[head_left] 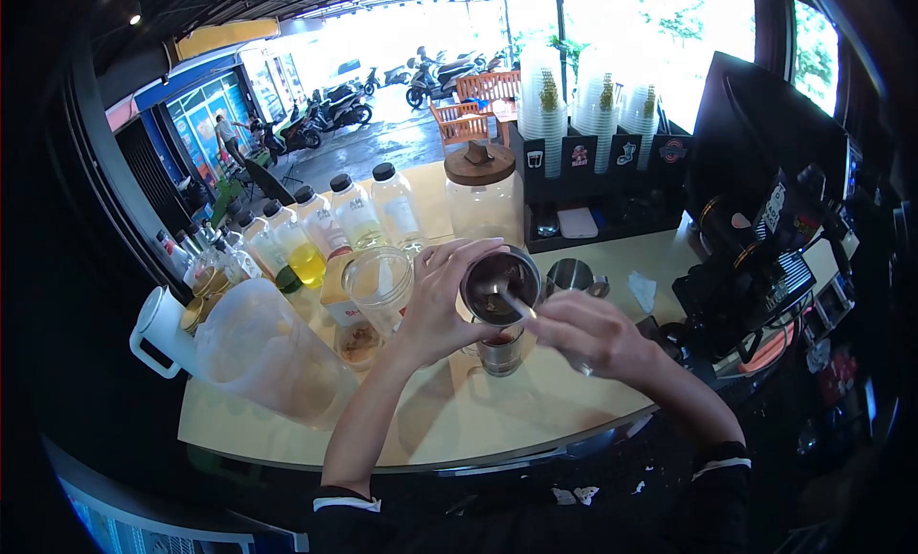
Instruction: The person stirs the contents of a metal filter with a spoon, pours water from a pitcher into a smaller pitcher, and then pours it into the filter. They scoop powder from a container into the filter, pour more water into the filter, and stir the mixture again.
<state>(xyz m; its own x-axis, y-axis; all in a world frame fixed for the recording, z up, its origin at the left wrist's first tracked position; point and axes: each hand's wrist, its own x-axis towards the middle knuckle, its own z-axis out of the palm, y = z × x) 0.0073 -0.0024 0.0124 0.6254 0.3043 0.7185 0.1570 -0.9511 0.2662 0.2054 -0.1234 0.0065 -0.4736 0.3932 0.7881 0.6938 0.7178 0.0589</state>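
My left hand point(442, 301) grips a round metal cup point(500, 286) tilted toward me, held just above a small glass point(500, 351) that stands on the counter. My right hand point(591, 332) holds a metal spoon point(510, 300) whose bowl reaches inside the metal cup. The glass holds a dark liquid at the bottom. Both forearms come up from the lower edge of the view.
A beige counter point(478, 415) carries a frosted plastic pitcher point(253, 348), a row of syrup bottles point(330, 229), an open glass jar point(379, 284), a lidded glass jar point(483, 193), a steel cup point(572, 275), stacked plastic cups point(593, 109) and a black machine point(755, 258).
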